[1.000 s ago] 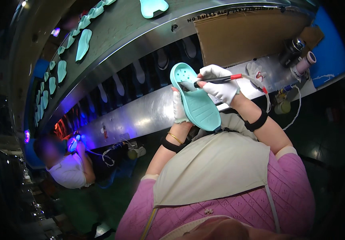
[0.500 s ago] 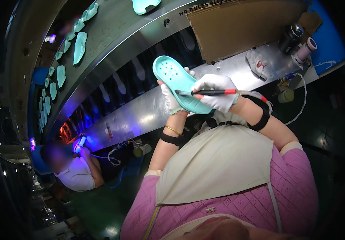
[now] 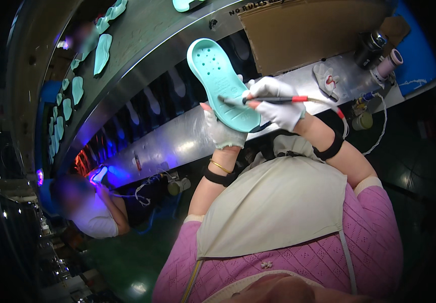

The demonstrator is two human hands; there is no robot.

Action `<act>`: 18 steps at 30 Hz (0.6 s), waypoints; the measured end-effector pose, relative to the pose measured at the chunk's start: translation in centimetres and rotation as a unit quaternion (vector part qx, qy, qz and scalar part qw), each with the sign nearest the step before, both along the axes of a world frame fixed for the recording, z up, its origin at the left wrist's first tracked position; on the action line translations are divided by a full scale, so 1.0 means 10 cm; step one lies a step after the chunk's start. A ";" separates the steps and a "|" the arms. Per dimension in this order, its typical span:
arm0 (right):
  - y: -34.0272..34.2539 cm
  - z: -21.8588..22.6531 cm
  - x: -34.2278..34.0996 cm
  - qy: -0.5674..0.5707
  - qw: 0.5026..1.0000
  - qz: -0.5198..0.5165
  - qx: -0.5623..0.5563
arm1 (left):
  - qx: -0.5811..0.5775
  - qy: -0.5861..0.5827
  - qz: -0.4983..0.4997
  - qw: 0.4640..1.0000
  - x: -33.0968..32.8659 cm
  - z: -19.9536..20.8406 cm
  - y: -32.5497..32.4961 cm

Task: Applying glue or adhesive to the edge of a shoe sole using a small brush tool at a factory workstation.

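Observation:
A turquoise shoe sole (image 3: 223, 83), with a cluster of round holes at its far end, rests tilted in my gloved left hand (image 3: 225, 132). The left thumb lies along its near left edge, while most of the other fingers are hidden beneath it. My right hand (image 3: 278, 103), in a white glove with bare fingertips, pinches a slim brush (image 3: 281, 100) with a black and red handle. A thin tube runs from the handle's rear end past my right wrist. The brush's dark bristles touch or hover just over the middle of the sole's upper face.
A metal ledge (image 3: 177, 143) runs beneath my hands. Beyond it, a conveyor belt (image 3: 139, 40) carries several turquoise soles. Cardboard (image 3: 304, 38) stands behind; a glove (image 3: 326, 80), a black flask (image 3: 369, 49) and a pink bottle (image 3: 389, 63) are at right. A co-worker (image 3: 94, 214) sits at left.
The sole has moved away from me and turned more upright. The bristles have gone from its left edge onto the middle of its face. Soles on the belt have shifted slightly.

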State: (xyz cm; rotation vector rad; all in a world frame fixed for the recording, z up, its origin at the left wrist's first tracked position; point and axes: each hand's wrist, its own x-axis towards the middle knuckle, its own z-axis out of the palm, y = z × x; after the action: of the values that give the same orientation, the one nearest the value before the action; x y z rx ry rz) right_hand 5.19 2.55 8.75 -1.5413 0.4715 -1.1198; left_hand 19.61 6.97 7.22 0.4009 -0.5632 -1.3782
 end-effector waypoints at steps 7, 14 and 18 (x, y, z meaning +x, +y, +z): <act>0.06 -0.01 -0.01 0.038 0.998 -0.025 -0.045 | 0.009 0.144 -0.054 0.988 0.13 0.01 -0.07; 0.13 -0.09 -0.01 0.040 0.997 0.061 0.023 | 0.013 0.134 -0.088 0.987 0.25 -0.02 -0.12; 0.10 -0.11 -0.01 0.001 0.999 0.044 0.016 | 0.008 0.117 -0.098 0.988 0.17 0.06 -0.08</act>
State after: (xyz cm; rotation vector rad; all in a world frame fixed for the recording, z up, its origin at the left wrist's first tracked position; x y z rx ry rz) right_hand 5.06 3.51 7.66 -1.5208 0.4163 -1.0377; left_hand 21.34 6.14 7.86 0.1957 -0.4068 -1.5937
